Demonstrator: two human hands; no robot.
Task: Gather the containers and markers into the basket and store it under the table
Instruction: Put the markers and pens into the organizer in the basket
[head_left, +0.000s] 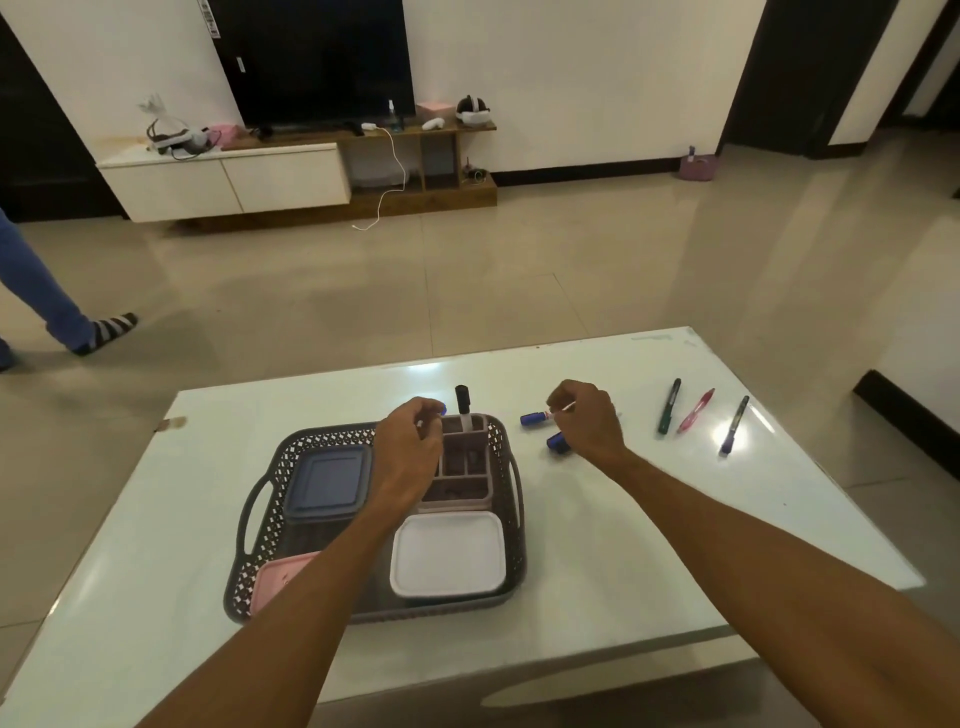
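A dark grey lattice basket (511, 483) sits mid-table. Inside it lie a blue-lidded container (324, 483), a white-lidded container (448, 553) and a pink-lidded container (275, 577), half hidden by my left forearm. A mauve compartment organiser (462, 470) at the basket's far side has a black-capped marker (462, 402) standing in it. My left hand (408, 449) hovers over the organiser, curled around a marker whose blue cap (442, 408) peeks out. My right hand (587, 421), right of the basket, pinches a blue-capped marker (534, 419). Another blue marker (556, 442) lies under that hand.
Three markers lie on the white table (156, 597) to the right: green (669, 406), pink (695, 410) and purple (733, 425). A person's leg (57, 306) is on the floor at far left. A TV cabinet (234, 182) stands against the back wall.
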